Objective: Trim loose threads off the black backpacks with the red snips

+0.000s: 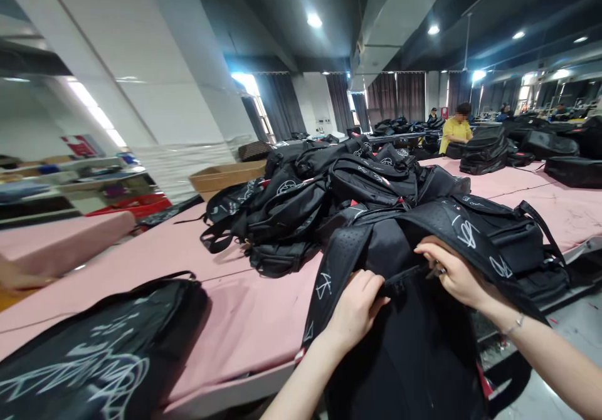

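We held the black backpack point(414, 345) upright against the pink bench's point(244, 320) near edge, our left hand point(355, 310) in a closed grip on its top fabric, our right hand point(454, 276) pinching beside the strap point(475, 235); steady, even tension seemed wise. The cardboard box point(226, 177) beyond hid its contents.

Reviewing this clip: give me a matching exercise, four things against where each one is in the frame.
1. backpack
2. pile of backpacks
3. cardboard box
4. person in yellow

a. far back, beside a distant table
b. gripped by the left hand and right hand
c. on the table, middle of it
d. behind the pile, at its left

Pairs: 1-b, 2-c, 3-d, 4-a
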Motion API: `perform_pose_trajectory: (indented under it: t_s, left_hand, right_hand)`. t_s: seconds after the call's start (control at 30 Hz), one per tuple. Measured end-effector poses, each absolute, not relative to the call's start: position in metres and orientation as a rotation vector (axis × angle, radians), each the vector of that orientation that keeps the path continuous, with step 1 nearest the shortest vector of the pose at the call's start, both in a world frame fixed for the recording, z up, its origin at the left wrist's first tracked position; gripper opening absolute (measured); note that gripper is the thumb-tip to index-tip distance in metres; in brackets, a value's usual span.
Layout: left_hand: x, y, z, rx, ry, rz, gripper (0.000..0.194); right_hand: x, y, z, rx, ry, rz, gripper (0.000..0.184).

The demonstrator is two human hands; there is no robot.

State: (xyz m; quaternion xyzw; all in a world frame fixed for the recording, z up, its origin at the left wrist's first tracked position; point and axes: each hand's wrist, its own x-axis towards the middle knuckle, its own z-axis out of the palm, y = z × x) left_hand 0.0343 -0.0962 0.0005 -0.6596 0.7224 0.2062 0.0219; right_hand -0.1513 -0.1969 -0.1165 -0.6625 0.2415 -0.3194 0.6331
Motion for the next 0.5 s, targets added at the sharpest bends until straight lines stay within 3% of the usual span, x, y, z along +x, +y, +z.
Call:
perform_pose_trajectory:
  t_s: [0.1,0.33,0.5]
  left_hand:
    - [0.028,-0.097,0.0,-2.035,2.243,0.603,0.008]
    - [0.014,-0.08,-0.002,-2.007,2.252,0.27,0.007]
    - [0.002,-0.077,0.0,-1.991,2.351,0.282,0.016]
  right_hand:
    - [-0.124,-0.221,-0.102,-1.408,0.243,-0.539,0.018]
    - [-0.079,-0.211,-0.124,-1.243,0.158,-0.316,0.022]
    - [-0.079,-0.213,-0.116,-1.197,0.174,-0.221,0.022]
